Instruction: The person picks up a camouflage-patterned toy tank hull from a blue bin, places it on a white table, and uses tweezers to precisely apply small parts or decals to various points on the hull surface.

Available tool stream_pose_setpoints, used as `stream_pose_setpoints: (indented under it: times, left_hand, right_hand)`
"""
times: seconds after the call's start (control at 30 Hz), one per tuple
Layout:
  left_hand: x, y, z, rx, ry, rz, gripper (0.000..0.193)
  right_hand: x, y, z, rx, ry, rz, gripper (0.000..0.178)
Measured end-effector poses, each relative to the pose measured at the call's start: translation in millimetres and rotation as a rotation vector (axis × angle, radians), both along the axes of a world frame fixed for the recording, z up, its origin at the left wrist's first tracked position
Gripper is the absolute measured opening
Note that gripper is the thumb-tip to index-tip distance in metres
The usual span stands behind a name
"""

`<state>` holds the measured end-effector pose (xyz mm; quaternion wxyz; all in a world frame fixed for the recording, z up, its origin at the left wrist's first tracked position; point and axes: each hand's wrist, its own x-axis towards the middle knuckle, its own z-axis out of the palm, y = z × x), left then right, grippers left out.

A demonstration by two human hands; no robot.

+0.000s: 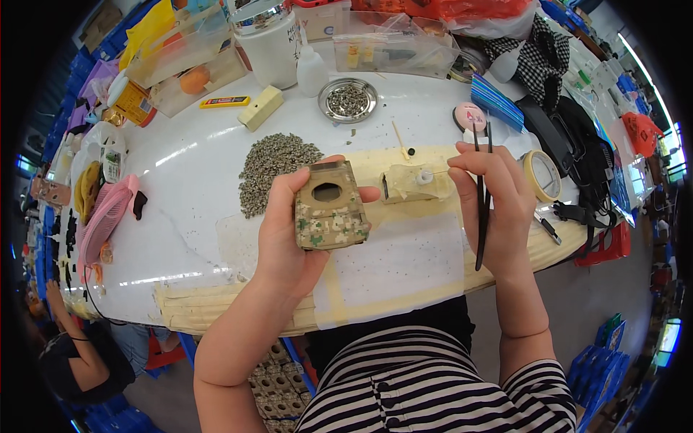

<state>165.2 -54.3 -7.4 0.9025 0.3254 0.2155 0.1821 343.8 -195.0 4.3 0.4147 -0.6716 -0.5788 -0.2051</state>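
My left hand (285, 224) is wrapped round a camouflage-patterned plastic housing (332, 221) with an oval hole in its upper face, held tilted above the table. In my right hand (498, 195), black tweezers (481, 216) are tucked between the fingers, their tips pointing away from me. Its thumb and index finger pinch a thin stick, which reaches toward a small white piece (424, 177) on a tape-covered block (404, 185). What the stick's end touches is too small to tell. Behind my left hand lies a heap of small metal parts (271, 169).
A round metal dish (348, 99) holds more small parts. Farther back stand a white squeeze bottle (312, 71), a white canister (267, 54) and clear bins (393, 54). A tape roll (541, 175) and black bag (585, 159) lie right. Another person's arm (79, 346) shows far left.
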Motion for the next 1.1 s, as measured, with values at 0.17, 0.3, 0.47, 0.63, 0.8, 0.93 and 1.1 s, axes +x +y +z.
stream_pose_setpoints:
  times: [0.17, 0.3, 0.47, 0.63, 0.8, 0.93, 1.1]
  left_hand:
    - [-1.2, 9.8, -5.9, -0.022, -0.014, 0.076, 0.046]
    - [-5.2, 15.9, -10.0, -0.073, -0.131, 0.024, 0.046]
    - [-3.7, 13.8, -6.5, -0.057, -0.118, 0.076, 0.046]
    - [-4.6, 20.4, -9.5, -0.024, -0.143, 0.101, 0.044]
    - [-5.4, 31.1, -12.9, -0.018, -0.158, 0.114, 0.043]
    - [-6.8, 39.1, -14.9, -0.036, -0.161, 0.127, 0.043]
    - [-5.3, 43.3, -16.7, -0.056, -0.152, 0.124, 0.044]
  right_hand:
    - [0.8, -2.3, -5.5, -0.115, 0.019, 0.026, 0.029]
    - [10.7, -25.3, -4.0, -0.037, 0.117, 0.089, 0.050]
    - [-5.7, -65.7, -9.6, -0.158, 0.533, -0.025, 0.099]
    - [-2.7, -90.4, -35.9, -0.183, 0.615, 0.175, 0.070]
    - [-5.9, -90.4, -53.8, 0.076, 0.911, 0.275, 0.027]
    - [8.3, -89.5, -46.9, -0.099, 0.550, 0.267, 0.021]
    - [6.2, -88.3, -41.0, -0.152, 0.473, 0.259, 0.019]
